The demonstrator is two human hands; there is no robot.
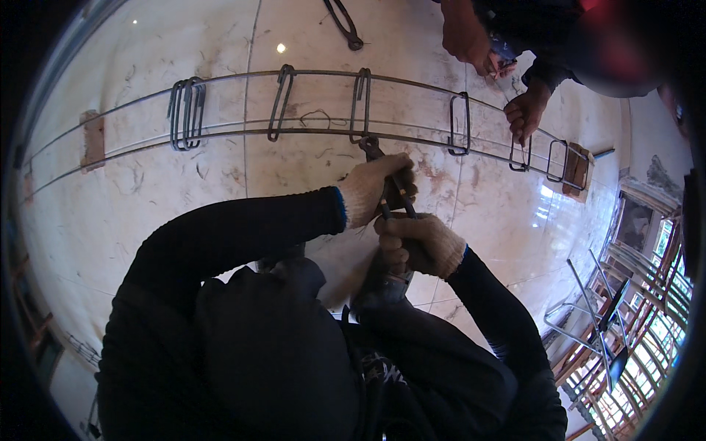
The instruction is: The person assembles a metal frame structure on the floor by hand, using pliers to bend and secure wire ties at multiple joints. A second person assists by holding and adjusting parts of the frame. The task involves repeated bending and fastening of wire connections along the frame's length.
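Both left hand (376, 187) and right hand (426, 241) grip pincers (373, 149) at a steel bar (415, 141).

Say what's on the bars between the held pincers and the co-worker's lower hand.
Just one rectangular metal stirrup, right of the pincers, in the head view.

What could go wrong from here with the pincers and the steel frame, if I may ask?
The pincers are at the lower long rod, so they might slip and jolt the left hand and right hand holding them.

The co-worker's ungloved hand is at the same steel frame, so a hard pull could shift the rods and pinch it.

The curled wire between the long rods could perhaps snag a glove.
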